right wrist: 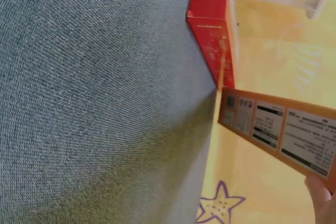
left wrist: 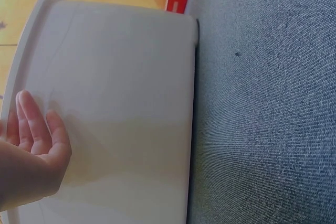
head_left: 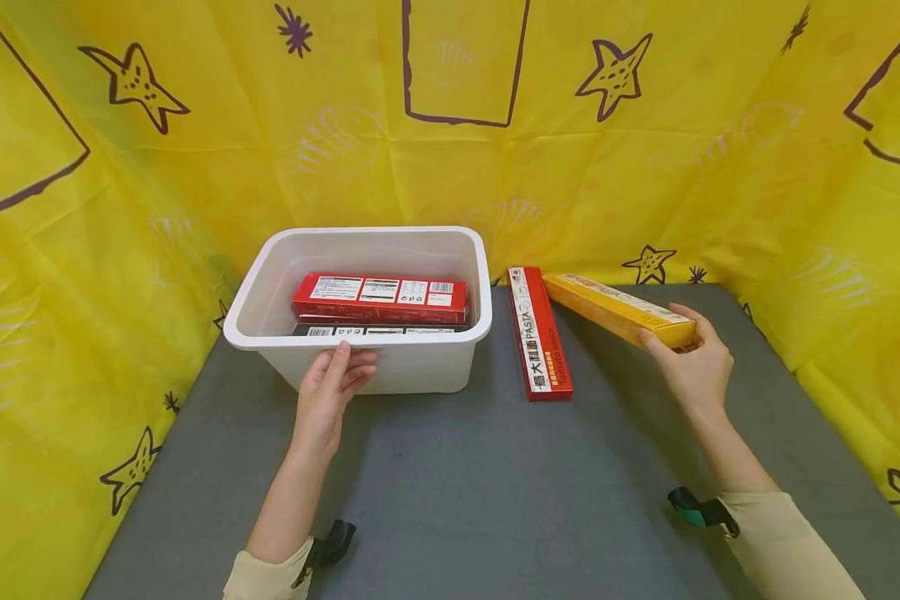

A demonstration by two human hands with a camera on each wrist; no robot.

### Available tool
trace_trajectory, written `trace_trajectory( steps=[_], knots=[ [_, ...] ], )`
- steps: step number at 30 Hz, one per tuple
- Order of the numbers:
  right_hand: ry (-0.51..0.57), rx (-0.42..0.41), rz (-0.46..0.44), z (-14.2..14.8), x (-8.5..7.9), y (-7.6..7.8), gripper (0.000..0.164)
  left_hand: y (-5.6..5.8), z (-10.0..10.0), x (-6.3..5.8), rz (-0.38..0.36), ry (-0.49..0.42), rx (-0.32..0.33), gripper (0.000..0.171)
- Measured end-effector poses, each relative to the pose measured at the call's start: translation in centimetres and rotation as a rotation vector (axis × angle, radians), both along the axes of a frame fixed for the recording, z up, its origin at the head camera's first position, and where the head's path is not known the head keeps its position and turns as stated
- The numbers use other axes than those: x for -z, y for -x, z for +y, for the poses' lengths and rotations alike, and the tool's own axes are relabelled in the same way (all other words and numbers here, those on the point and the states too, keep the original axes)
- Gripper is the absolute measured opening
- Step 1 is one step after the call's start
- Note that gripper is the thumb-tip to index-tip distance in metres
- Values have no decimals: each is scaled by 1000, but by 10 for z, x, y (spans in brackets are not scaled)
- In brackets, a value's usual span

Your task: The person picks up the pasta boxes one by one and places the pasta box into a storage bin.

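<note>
A white plastic bin (head_left: pixel 390 367) stands on the grey cloth surface, left of centre. My left hand (head_left: pixel 330 387) holds its front rim, thumb up at the lip and fingers beneath it, against the outer wall. Inside lie a red box (head_left: pixel 381 300) and a black-edged box (head_left: pixel 378 331), partly hidden by the rim. To the right, my right hand (head_left: pixel 693 362) grips the near end of a yellow pasta box (head_left: pixel 622 308), which is raised off the cloth. A red pasta box (head_left: pixel 540 333), printed "Tomato sauce", lies flat between bin and yellow box.
Yellow cloth (head_left: pixel 457 167) with starfish drawings hangs behind and at both sides. The grey tabletop (head_left: pixel 450 500) spreads in front of the boxes. Black straps circle both sleeves near the wrists.
</note>
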State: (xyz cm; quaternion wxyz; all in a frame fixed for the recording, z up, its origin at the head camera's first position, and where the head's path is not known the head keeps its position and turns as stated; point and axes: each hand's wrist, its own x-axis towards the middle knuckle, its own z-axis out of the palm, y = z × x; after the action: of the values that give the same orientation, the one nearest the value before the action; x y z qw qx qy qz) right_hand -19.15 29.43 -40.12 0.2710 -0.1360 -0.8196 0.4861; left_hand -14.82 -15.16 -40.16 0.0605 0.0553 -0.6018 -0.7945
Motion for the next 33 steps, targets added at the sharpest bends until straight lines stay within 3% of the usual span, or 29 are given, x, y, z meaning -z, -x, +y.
trace_trajectory(
  steps=[7,17,33],
  knots=[
    [211,-31,86,3,-17,-5,50,0,0,0,1,1,3,35],
    [531,-205,340,-5,-38,-9,45,0,0,1,5,-1,3,34],
    [760,-411,552,-30,-65,-16,41,0,0,1,-11,-1,5,36]
  ],
)
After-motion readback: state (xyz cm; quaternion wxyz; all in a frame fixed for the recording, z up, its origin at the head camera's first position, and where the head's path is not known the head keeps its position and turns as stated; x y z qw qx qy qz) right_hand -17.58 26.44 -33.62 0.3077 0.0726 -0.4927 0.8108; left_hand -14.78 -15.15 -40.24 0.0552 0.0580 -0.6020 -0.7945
